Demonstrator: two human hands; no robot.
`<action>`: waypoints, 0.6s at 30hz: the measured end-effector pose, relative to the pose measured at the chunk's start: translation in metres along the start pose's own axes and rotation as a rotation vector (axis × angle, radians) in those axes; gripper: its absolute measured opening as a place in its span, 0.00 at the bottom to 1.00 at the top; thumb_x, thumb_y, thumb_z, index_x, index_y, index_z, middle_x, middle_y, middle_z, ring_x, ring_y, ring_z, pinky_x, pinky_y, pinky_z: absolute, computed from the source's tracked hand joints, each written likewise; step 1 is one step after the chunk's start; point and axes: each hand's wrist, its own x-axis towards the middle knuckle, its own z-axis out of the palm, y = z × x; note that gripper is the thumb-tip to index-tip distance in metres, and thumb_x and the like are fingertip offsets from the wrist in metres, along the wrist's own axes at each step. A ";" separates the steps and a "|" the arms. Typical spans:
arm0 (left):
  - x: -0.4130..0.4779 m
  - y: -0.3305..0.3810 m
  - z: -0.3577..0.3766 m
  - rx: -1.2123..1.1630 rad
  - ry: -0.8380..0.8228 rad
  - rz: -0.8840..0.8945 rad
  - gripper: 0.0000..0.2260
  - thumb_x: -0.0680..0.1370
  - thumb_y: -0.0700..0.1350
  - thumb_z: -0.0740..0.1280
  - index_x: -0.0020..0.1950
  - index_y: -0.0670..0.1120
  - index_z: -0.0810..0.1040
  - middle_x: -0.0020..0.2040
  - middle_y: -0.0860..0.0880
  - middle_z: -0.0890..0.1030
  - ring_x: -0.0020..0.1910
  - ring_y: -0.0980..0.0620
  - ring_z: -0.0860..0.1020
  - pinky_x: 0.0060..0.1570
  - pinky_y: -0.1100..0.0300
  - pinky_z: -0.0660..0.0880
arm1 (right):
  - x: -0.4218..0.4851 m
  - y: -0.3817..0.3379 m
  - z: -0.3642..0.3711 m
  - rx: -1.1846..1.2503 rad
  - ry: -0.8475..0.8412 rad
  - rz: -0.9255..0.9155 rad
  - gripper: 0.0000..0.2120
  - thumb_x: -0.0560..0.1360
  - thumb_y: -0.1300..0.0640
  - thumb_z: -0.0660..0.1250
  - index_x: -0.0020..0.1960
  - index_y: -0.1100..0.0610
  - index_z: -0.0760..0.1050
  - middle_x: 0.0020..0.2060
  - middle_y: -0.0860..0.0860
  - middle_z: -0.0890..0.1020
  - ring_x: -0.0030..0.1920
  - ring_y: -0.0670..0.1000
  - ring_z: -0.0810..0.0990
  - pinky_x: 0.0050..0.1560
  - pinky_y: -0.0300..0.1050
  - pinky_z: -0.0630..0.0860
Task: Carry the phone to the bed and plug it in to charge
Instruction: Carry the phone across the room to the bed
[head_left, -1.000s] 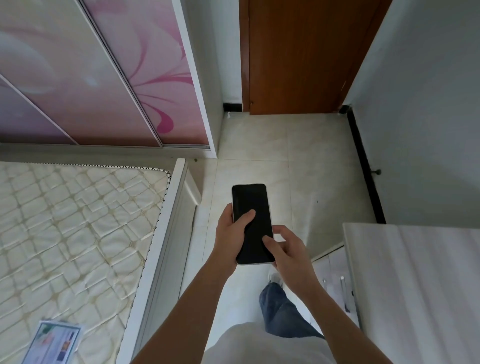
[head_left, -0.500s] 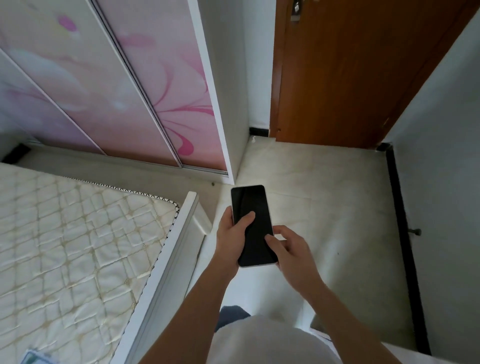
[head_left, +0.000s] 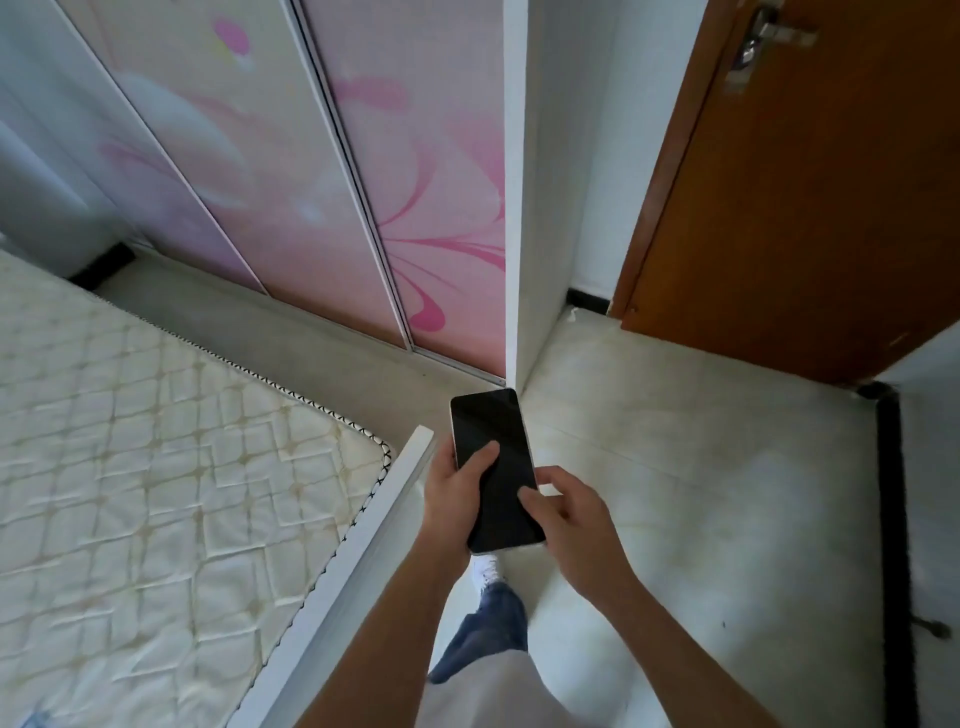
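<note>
A black phone (head_left: 491, 441) with a dark screen is held upright in front of me, over the floor just right of the bed's corner. My left hand (head_left: 454, 493) grips its left edge, thumb across the screen. My right hand (head_left: 569, 514) holds the lower right corner with thumb and fingers. The bed (head_left: 156, 467), a bare quilted cream mattress in a white frame (head_left: 363, 525), fills the lower left. No charger or cable is in view.
A wardrobe (head_left: 322, 171) with pink flowered sliding doors stands behind the bed's end. A brown wooden door (head_left: 810, 197) is shut at the upper right. Pale tiled floor (head_left: 701, 493) lies ahead and right, with a white wall and black skirting (head_left: 891, 493) beside it.
The view has turned left and moved forward; the white desk at the right has left the frame and the bed corner is closer. Both hands keep the same hold on the phone.
</note>
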 end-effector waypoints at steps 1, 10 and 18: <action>0.016 0.011 0.001 -0.006 0.014 -0.002 0.06 0.77 0.43 0.71 0.52 0.51 0.80 0.51 0.42 0.84 0.52 0.39 0.83 0.54 0.42 0.81 | 0.017 -0.009 0.003 0.005 -0.007 -0.008 0.01 0.78 0.51 0.67 0.49 0.47 0.77 0.29 0.43 0.84 0.31 0.41 0.82 0.30 0.30 0.73; 0.155 0.101 -0.012 -0.066 0.055 0.031 0.04 0.76 0.41 0.71 0.50 0.49 0.82 0.43 0.46 0.86 0.47 0.40 0.84 0.50 0.44 0.82 | 0.168 -0.088 0.037 -0.046 -0.097 -0.078 0.02 0.78 0.52 0.66 0.47 0.48 0.77 0.29 0.45 0.85 0.29 0.41 0.81 0.28 0.32 0.72; 0.224 0.133 -0.034 -0.055 0.148 0.032 0.08 0.73 0.44 0.72 0.51 0.50 0.82 0.46 0.43 0.85 0.48 0.39 0.83 0.53 0.40 0.80 | 0.249 -0.112 0.073 -0.069 -0.198 -0.071 0.04 0.77 0.48 0.65 0.48 0.47 0.78 0.34 0.54 0.86 0.36 0.54 0.85 0.36 0.47 0.80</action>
